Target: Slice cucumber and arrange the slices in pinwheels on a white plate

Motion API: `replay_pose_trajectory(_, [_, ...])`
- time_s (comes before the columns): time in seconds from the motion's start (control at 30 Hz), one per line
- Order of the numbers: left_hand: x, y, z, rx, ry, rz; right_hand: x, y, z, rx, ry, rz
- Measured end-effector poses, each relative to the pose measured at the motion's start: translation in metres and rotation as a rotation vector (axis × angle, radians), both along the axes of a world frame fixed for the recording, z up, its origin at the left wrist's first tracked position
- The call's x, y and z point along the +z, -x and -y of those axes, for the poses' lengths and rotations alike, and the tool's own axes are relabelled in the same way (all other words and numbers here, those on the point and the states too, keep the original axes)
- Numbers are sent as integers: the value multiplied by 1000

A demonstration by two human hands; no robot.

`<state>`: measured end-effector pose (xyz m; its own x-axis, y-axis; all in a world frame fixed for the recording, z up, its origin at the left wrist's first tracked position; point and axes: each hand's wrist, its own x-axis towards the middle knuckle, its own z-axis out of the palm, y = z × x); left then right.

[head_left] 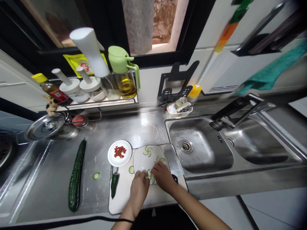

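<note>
Two hands: meeting at the 6 o'clock edge of the white square plate [144,159].
Left hand [139,189]: fingers curled in, tips pinched on pale green cucumber slices [151,177].
Right hand [163,176]: fingers bent, tips on the same slices; grip cannot be told.
Plate: sits on white rectangular cutting board [122,198].
9 o'clock of left hand: dark green cucumber stub [114,184].
11 o'clock: round white dish [114,160] of red bits.
Far 9 o'clock: whole dark green cucumber [76,177].
2 o'clock: steel sink [203,156].

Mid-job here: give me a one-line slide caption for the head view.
Left hand and right hand finger cucumber slices on a plate on a board beside the sink.
</note>
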<state>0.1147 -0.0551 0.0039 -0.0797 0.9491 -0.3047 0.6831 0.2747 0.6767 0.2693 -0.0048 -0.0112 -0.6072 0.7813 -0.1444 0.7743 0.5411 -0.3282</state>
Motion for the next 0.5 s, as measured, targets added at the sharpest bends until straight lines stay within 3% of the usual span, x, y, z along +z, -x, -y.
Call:
replay_pose_trajectory(0.37, [4, 5, 1, -58, -29, 10, 6, -2, 2, 6, -29, -12])
replay_pose_trajectory(0.5, [1, 29, 3, 95, -78, -8, 11, -5, 5, -27, -1, -39])
